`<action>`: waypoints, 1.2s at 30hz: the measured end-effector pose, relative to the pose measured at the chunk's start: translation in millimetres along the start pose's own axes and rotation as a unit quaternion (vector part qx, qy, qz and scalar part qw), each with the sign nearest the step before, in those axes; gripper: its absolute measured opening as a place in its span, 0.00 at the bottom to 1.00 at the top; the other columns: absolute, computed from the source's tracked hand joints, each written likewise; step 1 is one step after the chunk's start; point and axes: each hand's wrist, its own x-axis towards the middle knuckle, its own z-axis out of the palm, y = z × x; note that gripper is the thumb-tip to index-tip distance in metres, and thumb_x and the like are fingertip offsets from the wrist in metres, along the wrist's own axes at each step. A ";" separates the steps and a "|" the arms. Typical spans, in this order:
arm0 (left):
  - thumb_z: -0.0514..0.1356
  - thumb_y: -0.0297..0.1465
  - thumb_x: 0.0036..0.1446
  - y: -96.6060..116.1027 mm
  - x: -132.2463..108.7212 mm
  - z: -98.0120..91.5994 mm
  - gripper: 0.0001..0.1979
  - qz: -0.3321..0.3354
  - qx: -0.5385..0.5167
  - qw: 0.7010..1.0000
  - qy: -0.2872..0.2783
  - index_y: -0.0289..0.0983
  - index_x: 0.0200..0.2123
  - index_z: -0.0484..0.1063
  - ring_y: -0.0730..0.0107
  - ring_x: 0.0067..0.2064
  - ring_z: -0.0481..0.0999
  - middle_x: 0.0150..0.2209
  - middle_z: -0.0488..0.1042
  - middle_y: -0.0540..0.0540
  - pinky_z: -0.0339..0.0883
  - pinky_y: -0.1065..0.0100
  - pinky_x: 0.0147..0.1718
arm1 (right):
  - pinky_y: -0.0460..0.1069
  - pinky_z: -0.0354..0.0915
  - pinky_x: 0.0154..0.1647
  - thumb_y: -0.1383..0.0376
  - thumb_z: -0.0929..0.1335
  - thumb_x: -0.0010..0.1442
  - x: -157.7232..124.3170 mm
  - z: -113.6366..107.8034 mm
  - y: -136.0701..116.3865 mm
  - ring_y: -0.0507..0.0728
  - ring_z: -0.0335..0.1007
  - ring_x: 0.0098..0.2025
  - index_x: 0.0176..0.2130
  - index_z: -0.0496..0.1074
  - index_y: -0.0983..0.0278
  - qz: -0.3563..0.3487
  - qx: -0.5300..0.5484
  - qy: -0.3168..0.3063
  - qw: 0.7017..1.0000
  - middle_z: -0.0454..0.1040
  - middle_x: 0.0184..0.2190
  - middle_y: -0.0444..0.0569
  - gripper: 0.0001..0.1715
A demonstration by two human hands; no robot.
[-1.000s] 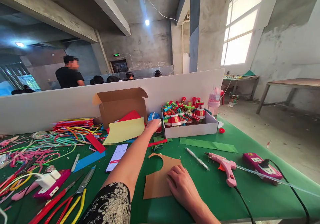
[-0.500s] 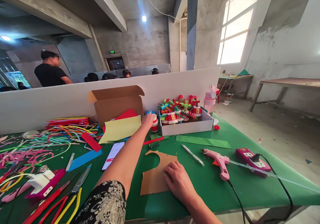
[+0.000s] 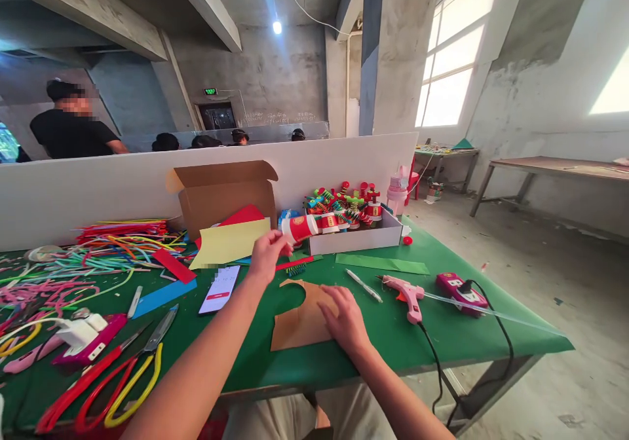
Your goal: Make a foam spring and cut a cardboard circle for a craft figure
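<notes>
My left hand (image 3: 268,255) is raised above the green table (image 3: 442,335) and grips a small red and white paper cup (image 3: 299,228), held on its side. My right hand (image 3: 344,319) lies flat on a brown cardboard cut-out (image 3: 295,319), fingers spread, pressing it down. A phone (image 3: 220,289) with a lit screen lies just left of the cardboard. Behind the cup stands a white box (image 3: 363,238) full of small red, green and blue craft figures.
An open brown carton (image 3: 226,194) with yellow and red sheets (image 3: 228,240) stands at the back. Coloured pipe cleaners (image 3: 98,250) and scissors (image 3: 122,387) cover the left. A pen (image 3: 363,285), pink glue gun (image 3: 405,293) and pink device (image 3: 462,294) lie right. People stand beyond the white divider (image 3: 98,188).
My left hand has pulled back from beside the white box towards me, lifting the red and white cup with it. My right hand stays on the cardboard. The camera has tilted and drawn back.
</notes>
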 end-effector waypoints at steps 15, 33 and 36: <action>0.53 0.37 0.62 -55.4 -188.6 -60.0 0.13 0.149 0.318 0.936 -0.010 0.40 0.39 0.77 0.59 0.44 0.73 0.42 0.79 0.42 0.66 0.57 0.44 | 0.54 0.67 0.47 0.50 0.74 0.47 6.7 -40.8 -21.1 0.58 0.74 0.43 0.42 0.70 0.61 0.188 0.303 0.129 0.925 0.77 0.40 0.49 0.26; 0.51 0.35 0.65 -69.1 -206.7 -60.1 0.16 0.225 0.502 0.831 -0.086 0.40 0.52 0.72 0.57 0.48 0.69 0.51 0.75 0.41 0.61 0.55 0.45 | 0.54 0.69 0.42 0.56 0.73 0.47 -0.6 43.2 -25.1 0.58 0.73 0.39 0.49 0.68 0.59 0.097 0.084 -0.116 0.985 0.77 0.40 0.47 0.30; 0.50 0.35 0.65 -69.4 -206.9 -59.5 0.17 0.224 0.506 0.829 -0.076 0.39 0.50 0.73 0.57 0.47 0.69 0.51 0.75 0.41 0.62 0.55 0.45 | 0.53 0.69 0.42 0.55 0.73 0.48 -2.0 41.2 -28.6 0.58 0.73 0.39 0.48 0.68 0.61 0.087 0.063 -0.140 0.984 0.77 0.39 0.46 0.29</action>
